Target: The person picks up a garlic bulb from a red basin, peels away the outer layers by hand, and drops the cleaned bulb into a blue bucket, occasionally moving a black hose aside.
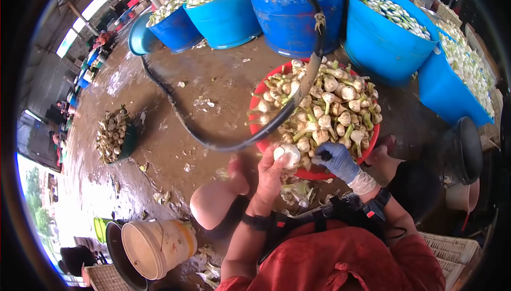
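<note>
My bare left hand [269, 178] is closed around a white, trimmed garlic bulb [290, 156], with a round pale cut face showing. My right hand [343, 166], in a blue glove with a white cuff, grips a small black-handled tool [326, 155]; its working end is hidden. Both hands are over the near rim of a red basin [315, 175], a short distance apart. Heaped in the basin are untrimmed garlic bulbs [331, 98] with soil stains and green stems. A black hose [277, 119] arches across the heap.
Blue tubs [295, 22] of pale garlic stand along the far side and right. A green container [129, 141] heaped with bulbs sits on the wet floor at left. Nearby are a white bucket [178, 240], a black bucket [470, 152] and scattered peelings [203, 103].
</note>
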{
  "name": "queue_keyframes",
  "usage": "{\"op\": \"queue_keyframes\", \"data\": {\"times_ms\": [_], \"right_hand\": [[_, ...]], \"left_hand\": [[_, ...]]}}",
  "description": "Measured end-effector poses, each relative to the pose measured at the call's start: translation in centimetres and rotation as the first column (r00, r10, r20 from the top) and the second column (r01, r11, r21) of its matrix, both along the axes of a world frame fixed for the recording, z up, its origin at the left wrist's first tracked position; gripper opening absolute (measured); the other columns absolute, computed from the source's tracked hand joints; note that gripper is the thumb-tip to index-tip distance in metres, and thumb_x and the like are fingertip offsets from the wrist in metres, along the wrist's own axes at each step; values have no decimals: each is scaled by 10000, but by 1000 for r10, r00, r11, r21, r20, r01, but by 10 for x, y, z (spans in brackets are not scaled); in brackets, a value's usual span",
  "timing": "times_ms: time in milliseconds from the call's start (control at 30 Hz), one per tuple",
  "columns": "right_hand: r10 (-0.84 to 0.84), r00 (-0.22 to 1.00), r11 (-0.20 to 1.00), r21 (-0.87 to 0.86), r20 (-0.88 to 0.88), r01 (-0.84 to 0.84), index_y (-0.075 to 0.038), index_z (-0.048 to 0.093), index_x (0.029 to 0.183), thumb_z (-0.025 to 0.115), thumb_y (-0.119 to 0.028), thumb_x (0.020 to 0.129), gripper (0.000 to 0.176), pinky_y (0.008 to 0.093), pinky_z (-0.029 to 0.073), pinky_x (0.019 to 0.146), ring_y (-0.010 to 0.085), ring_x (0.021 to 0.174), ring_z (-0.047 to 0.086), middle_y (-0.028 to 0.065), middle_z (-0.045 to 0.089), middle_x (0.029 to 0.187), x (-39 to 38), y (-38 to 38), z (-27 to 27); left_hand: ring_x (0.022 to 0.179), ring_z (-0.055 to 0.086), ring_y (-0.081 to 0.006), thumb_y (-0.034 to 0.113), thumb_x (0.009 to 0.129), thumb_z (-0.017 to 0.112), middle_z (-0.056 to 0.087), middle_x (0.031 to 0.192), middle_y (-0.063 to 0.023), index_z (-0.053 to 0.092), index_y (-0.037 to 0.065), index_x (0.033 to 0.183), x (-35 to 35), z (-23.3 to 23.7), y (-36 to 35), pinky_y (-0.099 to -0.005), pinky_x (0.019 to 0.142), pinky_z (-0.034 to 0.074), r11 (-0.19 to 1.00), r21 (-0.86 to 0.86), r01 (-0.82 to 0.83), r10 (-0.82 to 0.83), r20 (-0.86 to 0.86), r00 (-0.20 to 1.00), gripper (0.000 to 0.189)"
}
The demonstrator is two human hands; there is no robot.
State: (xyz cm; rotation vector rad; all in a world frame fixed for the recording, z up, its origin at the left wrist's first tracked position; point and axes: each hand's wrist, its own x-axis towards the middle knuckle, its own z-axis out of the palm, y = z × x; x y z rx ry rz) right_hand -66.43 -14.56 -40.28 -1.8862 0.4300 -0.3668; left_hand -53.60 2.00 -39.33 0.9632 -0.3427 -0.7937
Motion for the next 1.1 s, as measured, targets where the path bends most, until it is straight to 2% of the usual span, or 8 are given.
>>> {"op": "queue_keyframes", "data": {"times_ms": [167, 333, 533, 700, 833, 933, 1033, 1100], "right_hand": [[-14, 980, 860, -497, 197, 112, -38, 608, 826, 687, -99, 721, 145, 371, 472, 605, 286, 654, 593, 112, 622, 741, 17, 22, 28], [-59, 995, 844, -528, 86, 96, -37, 605, 781, 632, -58, 702, 86, 401, 462, 566, 345, 622, 581, 153, 599, 682, 18, 23, 20], [-122, 991, 984, -126, 59, 129, -51, 607, 703, 617, -118, 712, 68, 402, 476, 582, 335, 618, 599, 156, 601, 646, 20, 6, -5], [-262, 915, 896, -429, -308, 112, -68, 658, 755, 632, -221, 706, 163, 422, 490, 703, 302, 724, 640, 135, 646, 732, 8, -11, -63], [87, 702, 870, -290, -707, -400, -68, 664, 768, 630, -248, 762, 182, 365, 511, 734, 281, 755, 644, 148, 654, 773, 3, -1, -63], [-33, 993, 968, 252, 112, 4, -26, 635, 880, 657, -197, 821, 183, 252, 500, 667, 138, 690, 604, 31, 645, 777, 9, 9, -53], [113, 976, 819, 539, 186, -198, -22, 636, 949, 667, -166, 824, 193, 265, 491, 657, 123, 686, 592, 30, 641, 778, 13, 4, 5], [182, 975, 926, 311, 124, -213, -23, 639, 967, 668, -170, 813, 214, 284, 496, 659, 156, 679, 609, 68, 651, 781, 19, 12, 2]], "left_hand": [[777, 604, -88, 177, 870, 632, 636, 911, -48, 467, 48, 1224, -5, -19, -2, -224, 594, 505, 953, 299, -56, -89, 452, 887, 412], [774, 584, -80, 166, 863, 640, 634, 903, -59, 476, 35, 1215, -12, -14, -3, -222, 653, 490, 931, 350, -102, -122, 564, 817, 410], [787, 595, -108, 95, 838, 646, 634, 955, -56, 491, 23, 1215, -10, -9, -3, -239, 671, 498, 946, 316, 68, -148, 236, 960, 414], [732, 620, -150, 239, 894, 564, 635, 939, -78, 528, 5, 1174, -3, 2, -1, -250, 579, 493, 997, -46, 63, -67, -85, 994, 367], [599, 572, -164, 394, 966, 373, 604, 833, -95, 499, -24, 1185, 6, 13, 3, -266, 472, 438, 996, -55, 71, -78, -125, 989, 488], [572, 558, -172, 403, 981, 309, 589, 823, -99, 487, -17, 1201, 6, 11, 2, -281, 454, 439, 997, 24, 68, -64, -156, 986, 506], [567, 559, -167, 406, 984, 299, 589, 841, -97, 485, -10, 1212, 3, 4, -1, -282, 439, 438, 993, 50, 107, -92, -240, 966, 510], [566, 559, -163, 411, 984, 295, 589, 849, -95, 480, -6, 1222, 3, 0, -5, -282, 431, 436, 987, 67, 144, -123, -255, 959, 514]]}}
